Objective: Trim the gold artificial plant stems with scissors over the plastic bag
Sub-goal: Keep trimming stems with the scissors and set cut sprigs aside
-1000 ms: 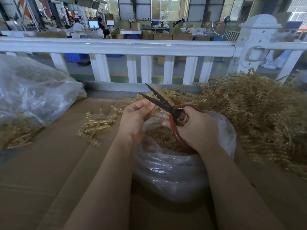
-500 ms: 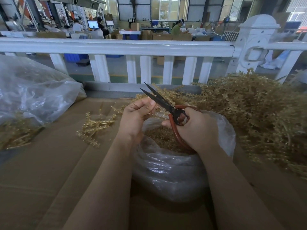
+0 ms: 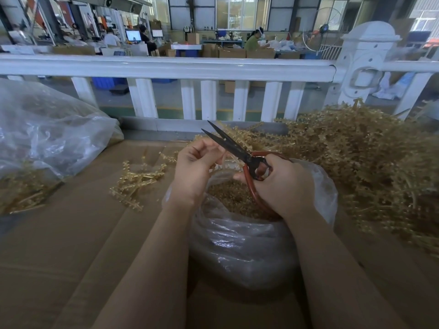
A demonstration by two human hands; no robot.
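right hand (image 3: 282,184) grips the red-handled scissors (image 3: 237,151), blades parted, while the left hand (image 3: 194,167) pinches a pale gold stem (image 3: 224,160) right at the blades. both sit over the clear plastic bag (image 3: 249,245) of clippings, untrimmed pile (image 3: 368,157) just to the right.

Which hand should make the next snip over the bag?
Right. The right hand already grips the scissors, blades open, beside the stem pinched in the left hand, above the bag.

factory floor | workbenches (image 3: 213,43), cardboard boxes (image 3: 231,52), monitors (image 3: 133,35), seated workers (image 3: 253,41)
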